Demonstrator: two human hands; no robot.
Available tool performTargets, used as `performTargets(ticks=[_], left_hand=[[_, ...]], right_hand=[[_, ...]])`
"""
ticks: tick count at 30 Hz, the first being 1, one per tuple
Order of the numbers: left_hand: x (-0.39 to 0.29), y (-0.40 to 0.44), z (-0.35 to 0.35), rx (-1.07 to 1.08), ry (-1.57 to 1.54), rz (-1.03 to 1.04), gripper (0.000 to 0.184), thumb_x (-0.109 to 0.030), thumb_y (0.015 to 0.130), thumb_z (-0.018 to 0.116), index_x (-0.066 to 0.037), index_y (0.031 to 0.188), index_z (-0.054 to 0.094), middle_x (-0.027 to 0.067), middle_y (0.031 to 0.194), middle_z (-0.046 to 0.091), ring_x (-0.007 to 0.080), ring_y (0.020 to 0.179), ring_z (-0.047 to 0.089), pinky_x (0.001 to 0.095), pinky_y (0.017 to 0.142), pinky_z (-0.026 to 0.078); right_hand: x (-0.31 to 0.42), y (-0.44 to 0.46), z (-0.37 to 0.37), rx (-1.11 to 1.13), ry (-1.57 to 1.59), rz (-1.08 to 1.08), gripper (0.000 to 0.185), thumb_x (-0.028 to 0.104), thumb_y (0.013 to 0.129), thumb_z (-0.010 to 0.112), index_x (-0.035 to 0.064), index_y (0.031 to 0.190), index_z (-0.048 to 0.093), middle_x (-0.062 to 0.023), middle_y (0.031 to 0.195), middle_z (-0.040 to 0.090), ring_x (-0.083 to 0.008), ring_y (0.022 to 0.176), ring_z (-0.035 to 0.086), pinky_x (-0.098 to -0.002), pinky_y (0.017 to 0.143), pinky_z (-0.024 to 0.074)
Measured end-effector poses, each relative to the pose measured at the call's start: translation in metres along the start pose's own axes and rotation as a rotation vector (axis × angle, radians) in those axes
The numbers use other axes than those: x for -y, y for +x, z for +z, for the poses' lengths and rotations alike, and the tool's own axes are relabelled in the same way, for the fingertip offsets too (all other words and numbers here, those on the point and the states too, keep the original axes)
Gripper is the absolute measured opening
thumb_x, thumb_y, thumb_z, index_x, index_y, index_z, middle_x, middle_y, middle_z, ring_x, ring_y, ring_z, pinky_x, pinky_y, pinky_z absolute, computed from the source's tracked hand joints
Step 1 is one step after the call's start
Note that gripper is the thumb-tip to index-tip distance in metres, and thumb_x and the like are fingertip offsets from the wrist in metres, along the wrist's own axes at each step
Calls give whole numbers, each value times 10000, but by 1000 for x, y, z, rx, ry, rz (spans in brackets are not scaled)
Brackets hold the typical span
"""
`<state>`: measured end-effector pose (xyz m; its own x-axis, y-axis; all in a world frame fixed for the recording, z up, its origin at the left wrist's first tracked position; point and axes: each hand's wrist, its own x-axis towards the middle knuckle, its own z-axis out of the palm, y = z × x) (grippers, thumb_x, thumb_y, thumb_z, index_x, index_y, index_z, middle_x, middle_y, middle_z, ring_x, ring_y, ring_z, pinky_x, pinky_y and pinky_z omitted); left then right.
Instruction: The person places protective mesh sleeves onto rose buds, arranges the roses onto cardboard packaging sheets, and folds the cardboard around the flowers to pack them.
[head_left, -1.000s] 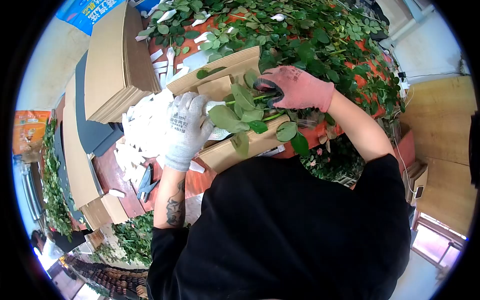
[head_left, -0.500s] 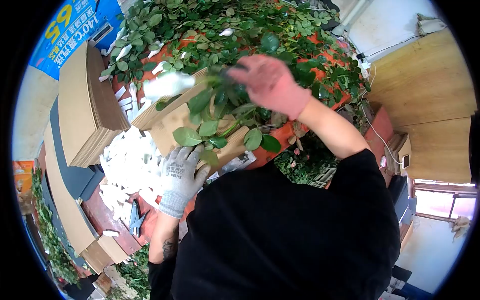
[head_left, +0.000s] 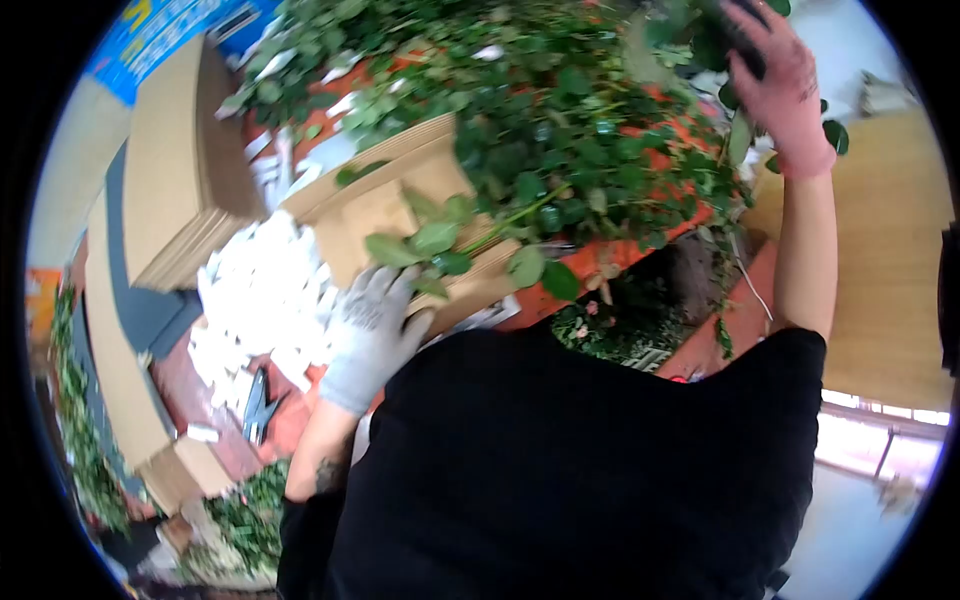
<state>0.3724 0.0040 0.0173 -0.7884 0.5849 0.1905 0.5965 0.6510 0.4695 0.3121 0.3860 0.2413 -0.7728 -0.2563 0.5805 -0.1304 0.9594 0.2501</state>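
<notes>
My left hand (head_left: 372,330), in a pale grey glove, lies with its fingers spread on the near left edge of an open brown cardboard wrapper (head_left: 345,240). A leafy green stem (head_left: 510,218) rests across the wrapper beside my fingertips. My right hand (head_left: 780,85), in a pink glove with dark fingertips, is raised at the upper right. Its fingers are bent around leafy stems (head_left: 740,135), which are partly blurred and cut off by the top edge.
White sleeves (head_left: 265,300) lie heaped left of the wrapper, with a dark stapler-like tool (head_left: 260,405) below them. Cardboard sheets (head_left: 185,160) are stacked at the left. Many cut leafy stems (head_left: 560,120) cover the far side of the red table (head_left: 290,425).
My right hand has moved from over the wrapper to the upper right, carrying leafy stems. My left hand let go of the white-wrapped end and came down onto the wrapper. The view has shifted.
</notes>
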Motion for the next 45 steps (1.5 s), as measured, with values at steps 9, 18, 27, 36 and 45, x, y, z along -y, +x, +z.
performTargets(ticks=[9, 18, 27, 36, 45], left_hand=[[-3, -4, -6, 80, -5, -111, 496, -302, 795, 619, -34, 1204, 536, 149, 1074, 577, 327, 1050, 534, 429, 879, 434], [7, -14, 0, -46, -73, 22, 543, -271, 776, 651, 23, 1218, 538, 224, 1171, 568, 375, 1117, 527, 442, 960, 408], [4, -7, 0, 105, 61, -5, 563, -274, 757, 659, 24, 1215, 522, 218, 1190, 532, 393, 1134, 482, 454, 971, 387], [40, -19, -14, -29, -393, -92, 461, -259, 858, 603, 9, 1227, 541, 171, 1040, 612, 248, 917, 602, 346, 825, 471], [79, 7, -17, 26, -468, -710, 322, -277, 843, 600, 14, 714, 645, 49, 562, 568, 97, 524, 537, 275, 508, 439]], right_hand=[[143, -52, 99, 260, 152, -638, 436, 127, 740, 598, 299, 1141, 603, -59, 1202, 571, -242, 1088, 555, -357, 924, 422], [159, -98, 178, 231, 145, -830, 449, 163, 839, 505, 228, 1283, 489, -53, 1020, 534, -191, 858, 517, -317, 914, 409], [222, -82, 150, 259, 352, -638, 253, 256, 776, 578, 163, 1009, 541, -44, 941, 526, -239, 915, 549, -360, 720, 413], [241, -123, 217, 208, 858, -588, 321, 191, 771, 565, 176, 1092, 572, 16, 826, 508, -161, 790, 549, -325, 776, 433], [223, -86, 170, 469, 506, -695, 368, 113, 823, 497, 133, 1179, 589, -107, 1012, 635, -229, 983, 602, -338, 865, 445]])
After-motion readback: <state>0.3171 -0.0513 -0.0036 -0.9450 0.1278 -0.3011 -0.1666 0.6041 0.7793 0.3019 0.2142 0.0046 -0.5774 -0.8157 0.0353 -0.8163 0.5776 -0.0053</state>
